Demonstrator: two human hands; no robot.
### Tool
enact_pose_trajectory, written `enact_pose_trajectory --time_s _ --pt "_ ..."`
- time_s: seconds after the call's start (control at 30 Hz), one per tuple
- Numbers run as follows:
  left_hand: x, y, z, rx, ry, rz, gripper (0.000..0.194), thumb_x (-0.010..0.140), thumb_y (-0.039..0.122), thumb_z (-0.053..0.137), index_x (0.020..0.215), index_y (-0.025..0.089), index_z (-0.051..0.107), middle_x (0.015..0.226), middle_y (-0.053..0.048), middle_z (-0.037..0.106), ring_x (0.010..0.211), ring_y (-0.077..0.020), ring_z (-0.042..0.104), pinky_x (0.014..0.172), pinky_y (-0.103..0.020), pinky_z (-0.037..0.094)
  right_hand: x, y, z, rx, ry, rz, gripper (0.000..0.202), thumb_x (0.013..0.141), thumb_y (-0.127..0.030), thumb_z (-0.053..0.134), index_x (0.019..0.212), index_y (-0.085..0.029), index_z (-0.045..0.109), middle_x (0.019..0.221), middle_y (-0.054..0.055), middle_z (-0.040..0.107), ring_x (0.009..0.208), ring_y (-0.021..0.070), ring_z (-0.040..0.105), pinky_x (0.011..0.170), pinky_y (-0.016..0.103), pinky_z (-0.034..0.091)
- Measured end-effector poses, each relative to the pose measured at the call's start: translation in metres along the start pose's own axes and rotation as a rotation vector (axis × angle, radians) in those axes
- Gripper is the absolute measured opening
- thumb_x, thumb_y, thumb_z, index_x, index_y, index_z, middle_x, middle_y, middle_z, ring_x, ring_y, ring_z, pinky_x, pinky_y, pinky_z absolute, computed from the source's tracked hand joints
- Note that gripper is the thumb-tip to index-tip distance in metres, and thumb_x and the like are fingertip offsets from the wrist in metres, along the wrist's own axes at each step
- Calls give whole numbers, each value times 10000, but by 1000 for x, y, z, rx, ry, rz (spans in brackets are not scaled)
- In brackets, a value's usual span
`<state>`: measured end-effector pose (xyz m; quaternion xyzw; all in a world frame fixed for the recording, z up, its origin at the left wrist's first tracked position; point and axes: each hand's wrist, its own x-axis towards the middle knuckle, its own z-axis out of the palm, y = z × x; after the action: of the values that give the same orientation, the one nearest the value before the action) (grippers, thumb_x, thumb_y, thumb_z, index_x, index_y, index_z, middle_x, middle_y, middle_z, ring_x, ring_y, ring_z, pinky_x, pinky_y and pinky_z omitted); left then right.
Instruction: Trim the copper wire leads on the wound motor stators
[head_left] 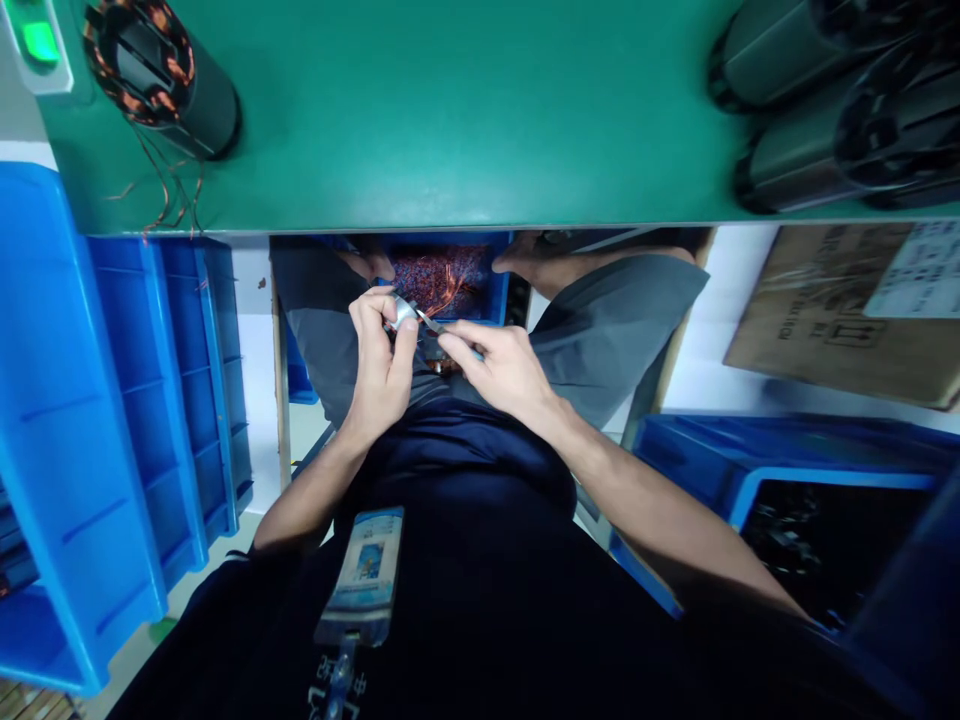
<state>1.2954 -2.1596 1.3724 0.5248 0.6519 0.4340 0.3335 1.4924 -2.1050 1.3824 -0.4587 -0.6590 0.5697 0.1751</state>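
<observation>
My left hand [384, 350] is closed around a small shiny silver piece [404, 311], held between thumb and fingers; its exact kind I cannot make out. In my right hand [501, 368] is a slim pointed metal tool [427, 321], its tip at or very near the silver piece. My fingers hide most of its handle. Both hands are above my lap, just in front of the bench edge. Beneath and beyond them, a blue bin [501, 290] holds a heap of copper wire scraps [450, 275].
The green bench top [465, 110] carries a wire-wound stator [169, 80] at left, loose wires hanging from it, and several dark cylinders [810, 130] at right. Blue crates [67, 400] stand at left. A cardboard box [810, 300] and a blue bin [675, 450] are at right.
</observation>
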Motion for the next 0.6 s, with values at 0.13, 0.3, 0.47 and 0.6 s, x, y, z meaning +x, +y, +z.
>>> enact_pose_trajectory --time_s 0.13,0.3,0.47,0.6 --pt "7 -66 20 84 90 -112 496 1126 785 480 1086 291 456 1141 -67 506 1157 -275 531 1196 -570 475 40 46 21 -57 -73 23 606 1131 -647 547 1029 -142 868 882 44 797 760 164 595 826 309 434" --pt "-1 -104 25 123 113 -169 551 1100 836 458 1074 285 463 1127 -90 537 1158 -306 549 1185 -645 486 62 74 37 -22 -191 69 764 1085 -807 504 1011 -132 854 749 33 720 758 173 578 806 321 424" --pt "-9 -75 16 161 93 -111 385 1168 650 477 1125 268 482 1192 -107 554 1267 -296 569 1207 -594 499 60 62 32 85 -151 119 607 1066 -783 579 1068 -198 743 707 -13 663 662 165 572 713 320 448" --pt "-20 -33 2 246 25 55 206 1159 393 567 1295 243 529 1463 -178 521 1476 -319 523 1227 -568 500 48 31 27 349 -187 121 537 1003 -735 731 1156 -220 710 648 -63 587 568 152 533 604 309 422"
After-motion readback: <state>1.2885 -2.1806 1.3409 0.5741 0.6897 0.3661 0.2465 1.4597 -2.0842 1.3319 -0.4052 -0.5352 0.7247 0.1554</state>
